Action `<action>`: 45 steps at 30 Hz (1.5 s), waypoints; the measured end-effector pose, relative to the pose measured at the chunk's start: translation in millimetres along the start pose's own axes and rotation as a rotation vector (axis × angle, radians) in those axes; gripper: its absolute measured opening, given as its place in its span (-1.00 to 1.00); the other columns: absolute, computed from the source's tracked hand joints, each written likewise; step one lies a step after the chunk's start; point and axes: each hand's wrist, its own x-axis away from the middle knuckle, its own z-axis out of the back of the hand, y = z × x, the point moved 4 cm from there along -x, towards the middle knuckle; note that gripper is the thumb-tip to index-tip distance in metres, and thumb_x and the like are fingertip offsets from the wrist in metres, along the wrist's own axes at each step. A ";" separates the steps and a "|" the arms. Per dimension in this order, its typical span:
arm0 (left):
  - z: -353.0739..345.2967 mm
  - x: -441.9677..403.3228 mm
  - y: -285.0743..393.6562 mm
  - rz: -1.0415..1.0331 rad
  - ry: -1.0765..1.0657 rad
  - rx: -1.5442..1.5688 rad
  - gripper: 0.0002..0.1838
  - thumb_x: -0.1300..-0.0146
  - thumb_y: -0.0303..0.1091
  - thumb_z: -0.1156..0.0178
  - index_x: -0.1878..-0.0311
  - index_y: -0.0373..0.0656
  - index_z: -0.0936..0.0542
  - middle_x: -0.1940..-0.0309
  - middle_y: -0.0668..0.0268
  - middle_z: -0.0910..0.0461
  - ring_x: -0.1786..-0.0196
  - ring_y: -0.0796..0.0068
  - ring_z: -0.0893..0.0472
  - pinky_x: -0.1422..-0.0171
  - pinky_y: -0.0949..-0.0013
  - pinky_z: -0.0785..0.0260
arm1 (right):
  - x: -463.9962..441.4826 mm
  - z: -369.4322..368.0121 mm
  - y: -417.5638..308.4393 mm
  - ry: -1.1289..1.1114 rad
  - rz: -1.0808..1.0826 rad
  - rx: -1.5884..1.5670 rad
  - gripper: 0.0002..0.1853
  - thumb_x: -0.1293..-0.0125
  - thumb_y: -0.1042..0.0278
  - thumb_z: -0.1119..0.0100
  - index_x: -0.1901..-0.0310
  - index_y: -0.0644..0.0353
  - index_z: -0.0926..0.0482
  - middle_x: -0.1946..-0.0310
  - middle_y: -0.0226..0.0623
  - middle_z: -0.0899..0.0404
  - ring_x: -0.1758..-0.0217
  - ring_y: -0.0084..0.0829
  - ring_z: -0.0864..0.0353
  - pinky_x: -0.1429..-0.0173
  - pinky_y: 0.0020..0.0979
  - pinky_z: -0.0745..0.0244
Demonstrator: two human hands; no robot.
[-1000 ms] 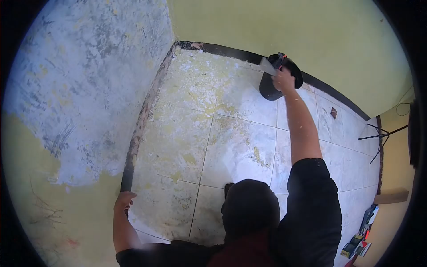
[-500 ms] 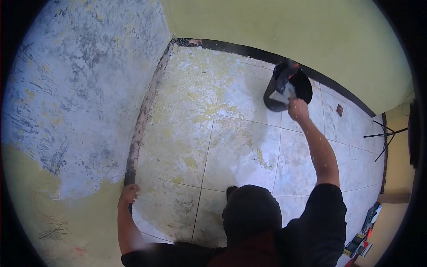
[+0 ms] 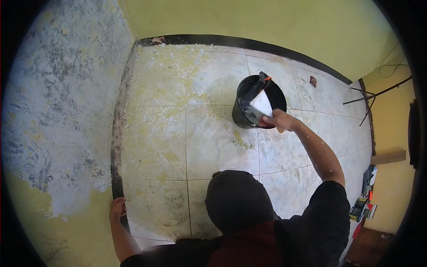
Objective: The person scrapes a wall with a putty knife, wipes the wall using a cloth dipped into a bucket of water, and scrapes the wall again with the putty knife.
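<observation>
My right hand (image 3: pixel 283 121) is closed around a scraper (image 3: pixel 262 104), its pale, wide blade pointing into a black bucket (image 3: pixel 240 116). The fingers are at the bucket's near rim; whether they also grip it I cannot tell. A dark tool or rag with an orange part (image 3: pixel 259 85) leans inside the bucket, partly hidden by the blade. The bucket stands upright on the tiled floor. My left hand (image 3: pixel 118 208) is low at the left, its fingers curled beside the dark skirting (image 3: pixel 117 187), with nothing visible in them.
Scraped yellow paint flakes (image 3: pixel 153 98) litter the pale tiles along the left wall (image 3: pixel 66 102), which is partly stripped. A reddish fragment (image 3: pixel 313 81) lies behind the bucket. Thin black metal legs (image 3: pixel 373 95) stand at the right, with assorted items (image 3: pixel 362 208) below them.
The bucket has come away from the back wall towards me, along with my right hand and the scraper. My left hand remains by the skirting, and the view has shifted.
</observation>
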 end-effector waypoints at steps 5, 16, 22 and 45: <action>12.5 9.1 -20.0 0.030 0.025 0.000 -0.68 -0.32 -0.15 -0.17 -0.11 0.06 -0.54 0.61 0.38 -0.48 0.68 0.55 -0.35 0.55 0.34 -0.34 | -74.3 28.7 15.8 -0.101 -0.306 0.368 -0.68 -0.33 0.18 -0.22 0.16 0.33 -0.62 0.41 -0.19 -0.67 0.38 -0.37 -0.70 0.26 -0.33 -0.65; 13.1 79.7 -2.5 -0.167 0.050 0.000 -0.76 -0.23 -0.11 -0.15 0.49 0.01 -0.51 0.78 0.41 -0.35 0.78 0.54 -0.27 0.71 0.40 -0.08 | -187.4 7.7 64.6 0.000 0.289 1.230 -0.63 -0.33 0.12 -0.10 0.03 0.24 -0.63 0.05 -0.03 -0.63 -0.05 -0.20 -0.61 -0.12 -0.22 -0.51; 19.9 39.9 -30.0 -0.116 0.130 -0.013 -0.63 -0.23 -0.04 -0.26 0.00 -0.04 -0.64 0.55 0.34 -0.57 0.54 0.52 -0.51 0.50 0.33 -0.39 | -164.3 25.8 81.0 -0.105 0.038 1.174 -0.64 -0.37 0.15 0.03 0.07 0.24 -0.64 -0.01 0.07 -0.62 -0.11 0.01 -0.59 -0.03 -0.06 -0.51; 145.4 393.7 26.5 -1.178 1.502 -0.379 -0.64 -0.02 -0.30 -0.40 0.07 -0.12 -0.66 0.35 0.23 -0.60 0.24 0.23 -0.57 0.08 0.22 -0.39 | 125.7 -463.7 -399.3 -0.014 1.545 0.268 -0.68 -0.32 0.49 -0.05 -0.08 0.16 -0.62 0.19 0.03 -0.67 0.18 0.04 -0.67 0.07 -0.18 -0.54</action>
